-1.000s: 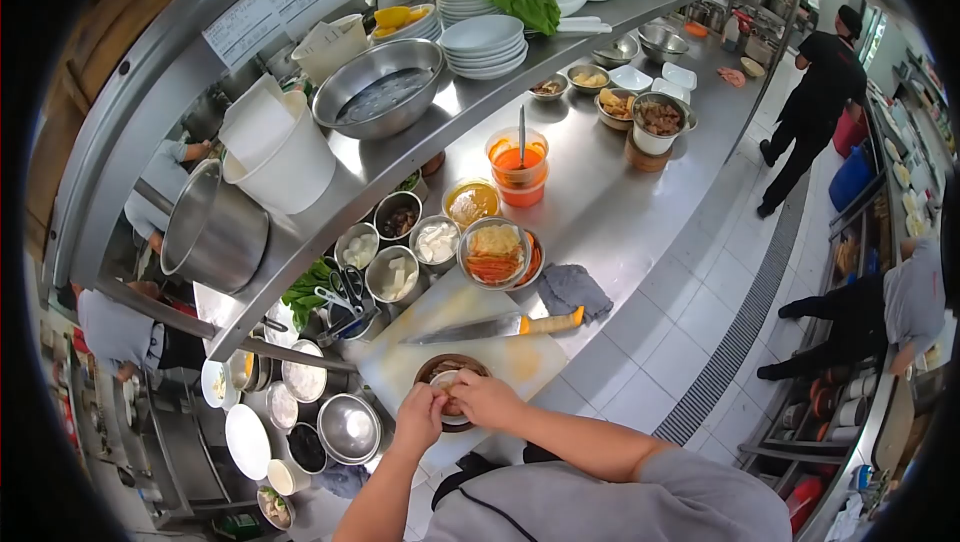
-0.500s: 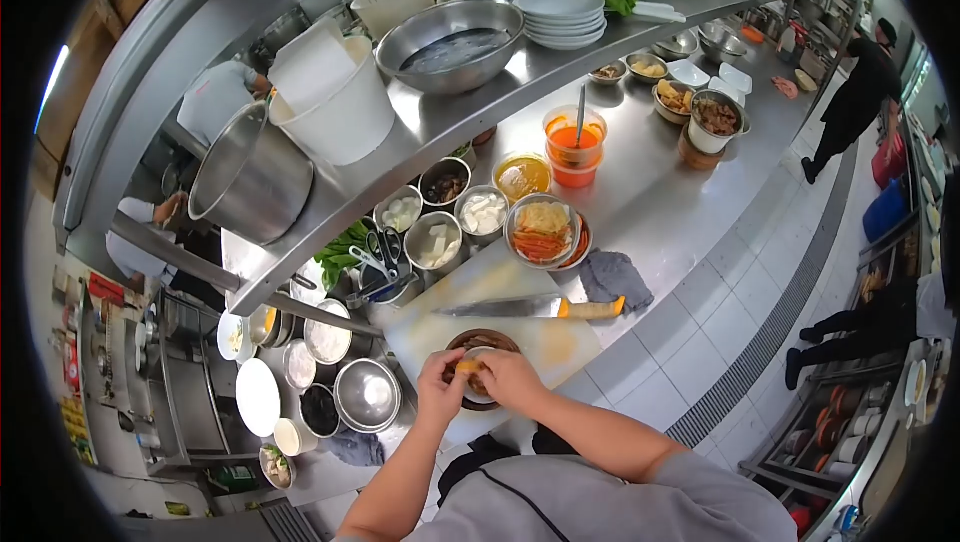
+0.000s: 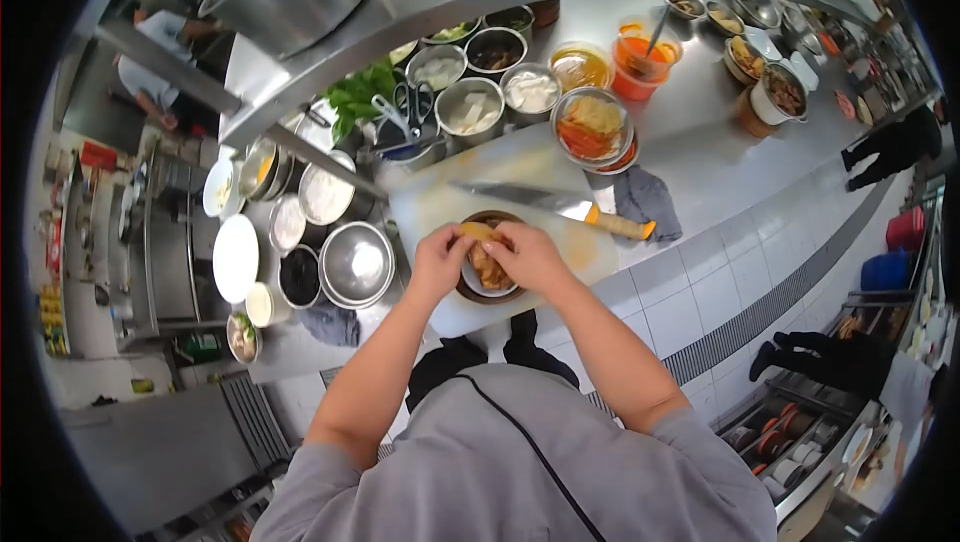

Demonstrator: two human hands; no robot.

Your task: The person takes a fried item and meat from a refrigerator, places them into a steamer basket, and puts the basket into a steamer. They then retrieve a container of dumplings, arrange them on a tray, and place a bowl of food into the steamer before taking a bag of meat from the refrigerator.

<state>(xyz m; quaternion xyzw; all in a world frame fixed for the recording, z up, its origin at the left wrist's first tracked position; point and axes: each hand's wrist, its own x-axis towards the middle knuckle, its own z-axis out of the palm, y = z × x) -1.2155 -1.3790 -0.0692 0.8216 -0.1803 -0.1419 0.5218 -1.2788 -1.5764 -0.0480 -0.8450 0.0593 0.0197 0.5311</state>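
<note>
Where the hands meet: over the brown bowl [image 3: 482,295], just above the middle of the frame, close together with fingertips nearly touching.
Left hand [image 3: 437,264]: thumb and fingers pinched shut on a golden piece [image 3: 472,233] of food at the bowl's upper left edge.
Right hand [image 3: 527,257]: fingers curled down onto the brown food [image 3: 487,267] inside the bowl; I cannot tell if it grips or only presses.
Brown bowl: sits on the white cutting board [image 3: 425,207], near the board's lower edge, partly hidden by both hands.
Knife [image 3: 525,198]: lies flat on the board just above the bowl, blade to the left, yellow handle to the right.
Grey cloth [image 3: 645,197]: crumpled on the steel bench [image 3: 700,157], right of the board, touching the end of the knife handle.
Metal tubs [image 3: 470,107]: a row above the board, with white cubes and other fillings.
Bowl of shreds [image 3: 592,122]: orange and yellow strips, upper right of the board.
Orange sauce tub [image 3: 640,67]: near the top of the frame, with a spoon [image 3: 655,32] standing in it.
Scissors [image 3: 410,102]: in a tub beside green leaves [image 3: 358,94], upper left of the board.
Shiny steel bowl [image 3: 357,264]: just left of the left hand, near a white plate [image 3: 235,257].
Other people: legs [image 3: 820,357] on the tiled floor [image 3: 720,292] at the right edge; one more person [image 3: 150,67] in the upper left, behind the shelf [image 3: 450,2].
</note>
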